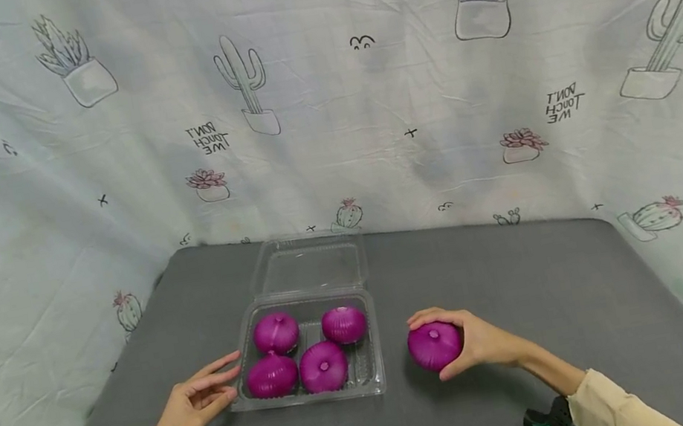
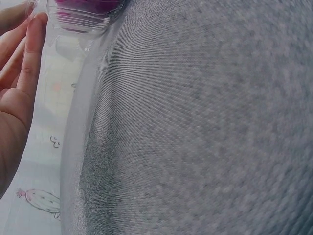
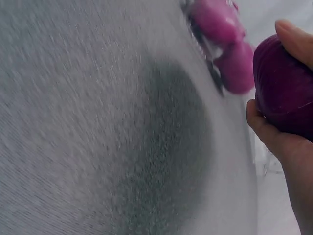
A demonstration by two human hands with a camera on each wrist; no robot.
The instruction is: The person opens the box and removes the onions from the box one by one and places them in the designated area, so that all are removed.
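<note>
Four purple onions sit inside the open clear clamshell box; left hand touches its left side, fingers loosely extended, seemingly for steadying it. Right hand grasps fifth onion around its sides, above the gray table, beside the box.

Purple onions, grey tabletop, white cactus-print curtain, cream sleeve

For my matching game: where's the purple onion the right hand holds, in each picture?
Head: the held onion is right of centre, below the middle, in the right hand.
Left wrist: not in it; the purple at the top is inside the clear box.
Right wrist: at the right edge, above the middle.
Shared landmark: the grey table, in all three.
</note>
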